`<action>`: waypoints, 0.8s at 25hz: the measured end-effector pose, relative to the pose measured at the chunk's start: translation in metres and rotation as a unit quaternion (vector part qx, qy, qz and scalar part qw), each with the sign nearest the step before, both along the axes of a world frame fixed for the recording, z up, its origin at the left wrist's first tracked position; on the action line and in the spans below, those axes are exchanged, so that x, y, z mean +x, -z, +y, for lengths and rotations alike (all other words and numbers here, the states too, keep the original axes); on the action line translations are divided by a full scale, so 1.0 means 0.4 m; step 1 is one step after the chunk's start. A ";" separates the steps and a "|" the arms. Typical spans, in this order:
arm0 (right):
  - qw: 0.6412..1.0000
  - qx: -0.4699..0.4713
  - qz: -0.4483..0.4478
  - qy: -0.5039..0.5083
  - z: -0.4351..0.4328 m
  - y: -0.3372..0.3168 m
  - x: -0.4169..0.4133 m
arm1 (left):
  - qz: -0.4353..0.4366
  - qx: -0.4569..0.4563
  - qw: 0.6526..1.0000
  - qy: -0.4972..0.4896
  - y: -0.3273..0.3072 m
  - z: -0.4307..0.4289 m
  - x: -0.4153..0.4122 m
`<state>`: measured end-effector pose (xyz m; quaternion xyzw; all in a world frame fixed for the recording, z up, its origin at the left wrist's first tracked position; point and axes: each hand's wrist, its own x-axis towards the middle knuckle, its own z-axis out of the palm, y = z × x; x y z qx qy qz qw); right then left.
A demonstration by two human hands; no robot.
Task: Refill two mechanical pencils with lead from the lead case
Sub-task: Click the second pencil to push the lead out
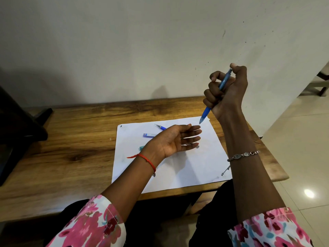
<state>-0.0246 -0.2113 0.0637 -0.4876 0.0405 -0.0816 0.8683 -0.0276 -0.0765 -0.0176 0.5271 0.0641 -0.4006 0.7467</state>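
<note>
My right hand [226, 90] is raised above the table's far right, fist closed around a blue mechanical pencil [206, 112]; its tip points down and my thumb rests on its top end. My left hand [175, 141] hovers palm-up with fingers spread over a white sheet of paper [187, 168], holding nothing. A second blue pencil [160, 126] lies on the sheet behind that hand, partly hidden. A small blue lead case [149, 135] lies beside it. A teal piece [141, 148] peeks out under my left wrist, and a thin striped piece [193, 144] shows under the fingers.
The paper lies on a narrow wooden table [71, 139] set against a pale wall. A dark object [19, 125] stands at the table's left end. Tiled floor [302, 139] opens to the right, with furniture legs at the far right edge.
</note>
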 end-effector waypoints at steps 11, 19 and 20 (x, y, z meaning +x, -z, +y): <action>1.000 -0.002 0.007 -0.005 0.004 -0.001 -0.003 | 0.007 0.007 1.000 -0.002 -0.001 -0.003 -0.003; 1.000 -0.004 0.016 -0.001 0.006 -0.003 0.000 | 0.006 0.005 1.000 0.002 -0.005 -0.004 -0.005; 1.000 -0.004 0.016 -0.002 0.006 -0.003 -0.001 | 0.005 0.005 1.000 0.002 -0.005 -0.003 -0.004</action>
